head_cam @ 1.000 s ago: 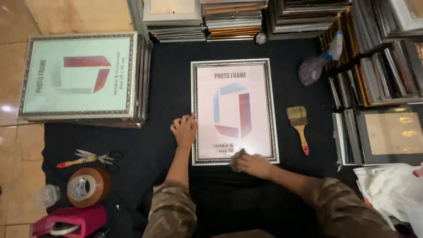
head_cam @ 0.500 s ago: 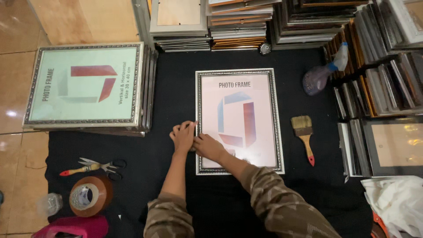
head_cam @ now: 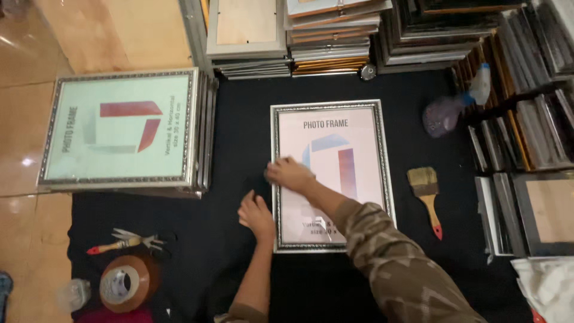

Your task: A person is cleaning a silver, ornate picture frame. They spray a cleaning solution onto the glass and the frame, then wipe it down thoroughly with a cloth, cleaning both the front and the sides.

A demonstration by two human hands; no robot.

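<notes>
In the middle, the right hand (head_cam: pixel 290 173) presses flat on the picture frame (head_cam: pixel 332 174); the left hand (head_cam: pixel 256 212) rests open beside it.

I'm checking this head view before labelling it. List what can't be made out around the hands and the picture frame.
- Whatever the right hand presses on the picture frame: hidden under the hand in the head view.
- The frame's lower print: covered by the right forearm.
- Left hand fingertips at the frame's left edge: too dark and blurred to tell whether they touch it.
- Tape roll area at bottom left: neighbouring items cut off by the picture edge.
</notes>
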